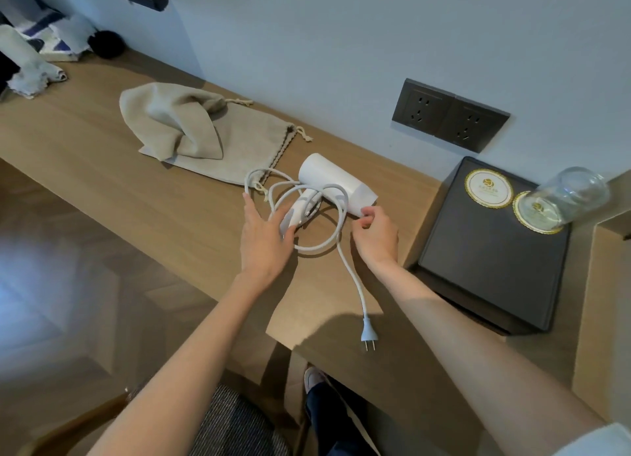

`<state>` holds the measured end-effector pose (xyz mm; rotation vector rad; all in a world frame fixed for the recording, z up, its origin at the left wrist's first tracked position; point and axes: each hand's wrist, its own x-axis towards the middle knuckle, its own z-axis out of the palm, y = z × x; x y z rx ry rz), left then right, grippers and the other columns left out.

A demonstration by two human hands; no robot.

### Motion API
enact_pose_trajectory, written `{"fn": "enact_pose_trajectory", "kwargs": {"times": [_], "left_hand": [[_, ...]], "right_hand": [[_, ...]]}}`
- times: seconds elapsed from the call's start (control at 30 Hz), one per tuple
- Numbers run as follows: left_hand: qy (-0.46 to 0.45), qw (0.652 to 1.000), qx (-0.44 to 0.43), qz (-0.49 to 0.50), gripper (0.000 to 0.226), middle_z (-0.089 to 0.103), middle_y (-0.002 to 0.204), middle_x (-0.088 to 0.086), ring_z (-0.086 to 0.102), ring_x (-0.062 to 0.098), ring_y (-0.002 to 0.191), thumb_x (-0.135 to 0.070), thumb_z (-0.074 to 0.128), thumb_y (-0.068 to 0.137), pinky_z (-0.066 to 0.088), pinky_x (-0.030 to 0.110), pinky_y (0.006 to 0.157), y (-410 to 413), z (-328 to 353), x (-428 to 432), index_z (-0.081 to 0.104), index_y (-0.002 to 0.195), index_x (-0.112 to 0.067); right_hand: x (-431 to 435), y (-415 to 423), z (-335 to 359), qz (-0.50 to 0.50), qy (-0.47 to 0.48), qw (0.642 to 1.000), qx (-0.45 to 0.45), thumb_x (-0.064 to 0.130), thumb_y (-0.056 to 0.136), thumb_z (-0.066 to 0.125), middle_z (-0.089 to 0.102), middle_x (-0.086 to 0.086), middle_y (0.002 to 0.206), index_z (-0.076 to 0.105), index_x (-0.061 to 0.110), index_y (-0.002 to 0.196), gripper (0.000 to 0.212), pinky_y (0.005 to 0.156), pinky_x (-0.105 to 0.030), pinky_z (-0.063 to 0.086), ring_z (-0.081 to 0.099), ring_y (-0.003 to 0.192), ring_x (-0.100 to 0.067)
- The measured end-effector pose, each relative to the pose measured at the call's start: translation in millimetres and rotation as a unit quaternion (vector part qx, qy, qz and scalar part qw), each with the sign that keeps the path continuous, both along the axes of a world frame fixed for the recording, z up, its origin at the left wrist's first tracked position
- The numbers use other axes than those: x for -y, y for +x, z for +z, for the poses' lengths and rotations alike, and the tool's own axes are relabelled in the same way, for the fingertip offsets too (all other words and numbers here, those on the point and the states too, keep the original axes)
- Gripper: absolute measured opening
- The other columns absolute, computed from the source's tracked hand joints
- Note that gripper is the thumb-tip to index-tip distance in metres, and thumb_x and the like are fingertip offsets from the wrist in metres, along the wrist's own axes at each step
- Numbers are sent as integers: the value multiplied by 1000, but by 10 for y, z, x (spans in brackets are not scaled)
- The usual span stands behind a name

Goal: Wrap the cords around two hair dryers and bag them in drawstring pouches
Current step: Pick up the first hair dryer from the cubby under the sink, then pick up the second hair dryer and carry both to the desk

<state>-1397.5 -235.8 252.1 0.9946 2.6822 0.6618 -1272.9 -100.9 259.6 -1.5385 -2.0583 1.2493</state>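
Soft cool light, dark shadow across the near desk point(177, 223), fisheye bending at edges, floor point(51, 284) blurred lower left.

1. We identify the hair dryer point(336, 182) as smooth, matt white plastic.
2. We find its cord point(351, 274) sheathed in smooth pale plastic.
3. We class the pouches point(164, 120) as coarse woven cloth.
4. We record the worktop point(102, 141) as matt wood grain, the tray point(491, 261) dark matt, the glass point(573, 192) clear and glossy.
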Motion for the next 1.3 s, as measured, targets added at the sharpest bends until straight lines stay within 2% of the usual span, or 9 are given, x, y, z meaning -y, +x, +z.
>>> {"fn": "enact_pose_trajectory", "kwargs": {"times": [0.07, 0.13, 0.2, 0.27, 0.5, 0.73, 0.97, 1.13, 1.3], "left_hand": [[20, 1000, -17, -4, 41, 10, 156, 24, 14, 41, 143, -26, 55, 94, 32, 51, 109, 116, 94, 95, 52, 134, -26], [36, 998, -56, -22, 38, 31, 150, 20, 30, 39, 137, -23, 57, 93, 34, 50, 107, 264, 212, 229, 56, 131, -21], [60, 992, -94, -51, 36, 56, 129, 14, 53, 32, 117, -21, 56, 91, 43, 44, 94, 424, 325, 362, 59, 127, -16], [80, 989, -98, -72, 36, 67, 105, 6, 62, 26, 94, -20, 55, 92, 48, 39, 78, 628, 455, 521, 58, 127, -17], [101, 979, -109, -138, 37, 66, 113, 4, 62, 24, 100, -22, 51, 94, 50, 37, 76, 1592, 790, 1191, 54, 131, -19], [149, 954, -107, -237, 39, 64, 112, 1, 60, 18, 99, -24, 50, 95, 43, 26, 70, 2631, 1305, 1446, 51, 134, -22], [186, 898, -120, -381, 41, 61, 120, 0, 56, 18, 107, -26, 51, 95, 41, 25, 75, 3792, 1734, 1255, 49, 136, -25], [187, 843, -89, -497, 40, 58, 127, 0, 51, 20, 115, -29, 50, 96, 49, 35, 87, 4865, 1828, 1035, 48, 136, -27], [177, 782, -77, -592, 38, 58, 128, -2, 54, 19, 113, -31, 49, 96, 47, 35, 90, 6243, 1804, 818, 49, 134, -31]], "right_hand": [[57, 99, 100, 1, 15, 1000, -3, 13, 94, 48, 56, 8, 94, 54, 16, 122, 28, 79, -29, 42, 55, 98, -15], [171, 252, 229, 24, 25, 999, 0, 16, 95, 47, 57, 8, 97, 54, 17, 120, 26, 79, -29, 45, 58, 98, -16], [304, 419, 358, 56, 35, 998, -3, 18, 96, 47, 60, 3, 107, 56, 16, 119, 25, 84, -36, 51, 59, 99, -17], [471, 614, 489, 101, 52, 994, 5, 17, 97, 47, 60, -2, 116, 57, 14, 120, 25, 89, -37, 51, 58, 103, -17], [1252, 1556, 909, 161, 142, 977, 12, 19, 95, 50, 63, 4, 113, 62, 20, 114, 22, 80, -25, 44, 56, 93, -10], [1791, 2879, 1439, 84, 203, 975, -1, 22, 94, 53, 63, 9, 111, 62, 25, 113, 21, 84, -30, 49, 57, 90, -8], [1989, 4345, 1719, -51, 222, 974, 12, 20, 95, 53, 62, 9, 113, 61, 22, 116, 23, 80, -24, 48, 56, 90, -9], [2176, 5546, 1744, -153, 215, 964, 15, 18, 94, 54, 62, 7, 112, 61, 21, 115, 23, 74, -17, 41, 55, 89, -9], [2425, 6878, 1708, -256, 203, 944, 48, 21, 95, 53, 61, 6, 118, 59, 22, 119, 25, 85, -31, 49, 57, 94, -11]]}}
